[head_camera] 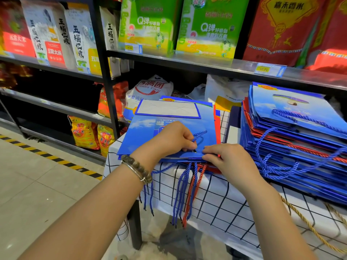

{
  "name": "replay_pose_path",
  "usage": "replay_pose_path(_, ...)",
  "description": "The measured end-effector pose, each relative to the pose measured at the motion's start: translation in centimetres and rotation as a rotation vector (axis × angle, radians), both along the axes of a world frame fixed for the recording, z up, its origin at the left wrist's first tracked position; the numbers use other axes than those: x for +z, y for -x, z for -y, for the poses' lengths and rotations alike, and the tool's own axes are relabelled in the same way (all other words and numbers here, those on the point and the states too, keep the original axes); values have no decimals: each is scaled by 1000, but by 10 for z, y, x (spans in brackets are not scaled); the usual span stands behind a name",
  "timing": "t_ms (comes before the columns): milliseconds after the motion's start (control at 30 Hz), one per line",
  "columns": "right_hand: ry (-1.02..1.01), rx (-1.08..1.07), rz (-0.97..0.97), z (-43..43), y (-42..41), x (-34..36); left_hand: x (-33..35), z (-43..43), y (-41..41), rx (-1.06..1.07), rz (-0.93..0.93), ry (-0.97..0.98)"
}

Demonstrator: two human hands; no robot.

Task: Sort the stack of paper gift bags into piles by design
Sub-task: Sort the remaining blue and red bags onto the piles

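A flat blue gift bag (146,132) tops a small pile on the left part of the checked tablecloth (221,207). My left hand (172,139) lies on this bag and pinches its blue rope handle (200,134). My right hand (225,158) pinches the bag's near edge just beside it. Blue and red cords (185,192) hang from the pile over the table's front edge. To the right lies a tall slanted stack of blue and red bags (293,128) with looped rope handles.
Shop shelves behind hold green rice bags (206,27), red sacks (289,29) and white sacks (150,89). A black shelf post (107,76) stands left of the table. A yellow-black floor stripe (56,158) crosses the tiled aisle. A gold cord (308,224) trails at the right.
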State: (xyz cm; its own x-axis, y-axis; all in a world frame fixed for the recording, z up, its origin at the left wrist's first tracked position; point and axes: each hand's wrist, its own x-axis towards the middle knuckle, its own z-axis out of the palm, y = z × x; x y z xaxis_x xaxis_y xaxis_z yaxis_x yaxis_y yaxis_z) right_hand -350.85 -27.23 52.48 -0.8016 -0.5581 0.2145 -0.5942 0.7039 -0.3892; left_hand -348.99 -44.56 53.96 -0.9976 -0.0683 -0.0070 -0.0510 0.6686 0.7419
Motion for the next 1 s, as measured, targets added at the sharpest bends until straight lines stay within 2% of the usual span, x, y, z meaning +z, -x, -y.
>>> replay_pose_path(167, -41, -13, -20, 0, 1, 1, 7, 0, 3, -67, 51, 49)
replay_pose_path(400, -98, -114, -219, 6, -5, 1, 15, -9, 9, -134, 97, 188)
replay_pose_path(533, -11, -211, -262, 9, -5, -6, 6, -7, 0, -138, 47, 176)
replay_pose_path(633, 280, -257, -301, 15, -13, -15, -2, -9, -4, -147, 39, 231)
replay_pose_path(667, 319, -286, -315, 18, -16, -17, -3, -9, -4, -134, 39, 243)
replay_pose_path(733, 246, -317, -265, 22, -20, -21, -4, -11, -3, -112, 36, 278)
replay_pose_path(867, -73, -346, -166, 32, -23, -13, -6, -10, -4, -127, 21, 311)
replay_pose_path(933, -80, -358, -151, 36, -21, -13, -6, -10, -6, -105, 21, 230)
replay_pose_path(1000, 9, -353, -102, 39, -20, -17, -7, -10, -5, -90, 8, 231)
